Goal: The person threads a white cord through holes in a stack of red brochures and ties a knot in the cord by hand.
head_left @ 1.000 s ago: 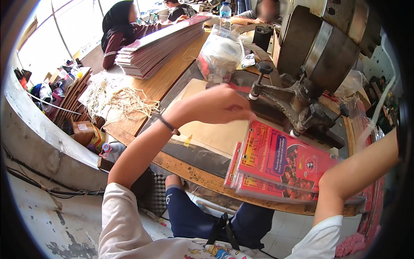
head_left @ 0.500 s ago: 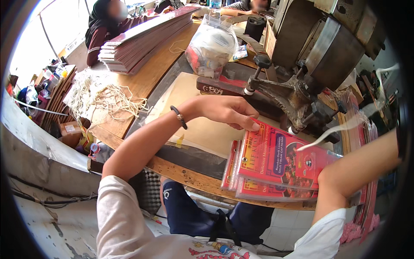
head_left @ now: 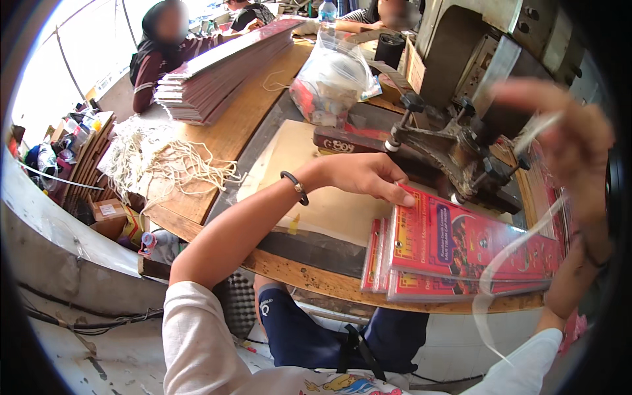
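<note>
My left hand point(head_left: 370, 176) pinches the upper left corner of a red printed card point(head_left: 438, 230) between thumb and fingers. The card has a clear plastic edge and a small eyelet at its left end. It lies on a fanned stack of similar red cards point(head_left: 375, 257) at the table's front edge. My right hand point(head_left: 559, 125) is raised at the far right beside the machine, apart from the card. Motion smears its fingers. A pale, thin strip point(head_left: 486, 296) hangs in a curve in front of my right forearm; I cannot tell whether the hand holds it.
A heavy metal press point(head_left: 454, 148) stands behind the cards. Cream cords point(head_left: 164, 158) lie in a tangle on the left of the wooden table, before a tall stack of boards point(head_left: 217, 79). A filled plastic bag point(head_left: 331, 82) stands mid-table. A person point(head_left: 155, 59) sits beyond.
My right hand has risen from beside the cards to the far right, up near the press. My left hand still grips the card's corner. The view has shifted slightly.
</note>
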The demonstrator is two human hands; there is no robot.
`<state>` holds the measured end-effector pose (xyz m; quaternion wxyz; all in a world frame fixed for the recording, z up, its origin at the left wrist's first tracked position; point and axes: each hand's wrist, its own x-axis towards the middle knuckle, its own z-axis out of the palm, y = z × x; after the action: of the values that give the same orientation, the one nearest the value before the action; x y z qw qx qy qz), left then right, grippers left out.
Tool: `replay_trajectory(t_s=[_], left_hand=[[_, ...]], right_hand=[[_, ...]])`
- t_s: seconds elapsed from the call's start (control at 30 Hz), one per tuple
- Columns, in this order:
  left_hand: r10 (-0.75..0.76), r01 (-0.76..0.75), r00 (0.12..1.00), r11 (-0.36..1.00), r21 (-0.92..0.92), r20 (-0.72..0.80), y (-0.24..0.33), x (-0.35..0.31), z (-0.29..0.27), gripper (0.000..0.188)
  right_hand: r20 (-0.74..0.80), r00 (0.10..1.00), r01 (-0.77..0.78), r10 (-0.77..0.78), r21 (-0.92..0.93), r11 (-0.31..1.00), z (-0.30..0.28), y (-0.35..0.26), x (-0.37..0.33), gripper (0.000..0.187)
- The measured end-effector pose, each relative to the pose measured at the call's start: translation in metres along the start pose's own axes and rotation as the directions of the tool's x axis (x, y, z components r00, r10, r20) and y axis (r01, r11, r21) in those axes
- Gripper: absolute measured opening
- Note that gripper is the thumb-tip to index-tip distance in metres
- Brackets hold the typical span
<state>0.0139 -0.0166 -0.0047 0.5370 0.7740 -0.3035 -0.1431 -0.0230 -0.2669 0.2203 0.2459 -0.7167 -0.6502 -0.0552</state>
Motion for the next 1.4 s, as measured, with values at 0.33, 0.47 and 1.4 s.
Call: replay_trajectory(t_s=[0.33, 0.47, 1.4], left_hand=[[-0.030, 0.036, 0.995, 0.997, 0.067, -0.099, -0.005, -0.014, -0.006, 0.051], [-0.060, 0.056, 0.995, 0.997, -0.045, -0.075, -0.015, -0.016, -0.007, 0.059], [-0.061, 0.108, 0.993, 0.829, -0.549, 0.104, -0.026, -0.006, 0.009, 0.084]], right_hand=[[-0.031, 0.988, 0.157, -0.154, 0.184, 0.970, 0.159, 0.119, -0.041, 0.023], [-0.022, 1.000, 0.024, -0.016, 0.395, 0.918, 0.151, 0.118, -0.046, 0.019], [-0.217, 0.972, -0.005, 0.089, 0.360, 0.933, 0.161, 0.126, -0.052, 0.016]])
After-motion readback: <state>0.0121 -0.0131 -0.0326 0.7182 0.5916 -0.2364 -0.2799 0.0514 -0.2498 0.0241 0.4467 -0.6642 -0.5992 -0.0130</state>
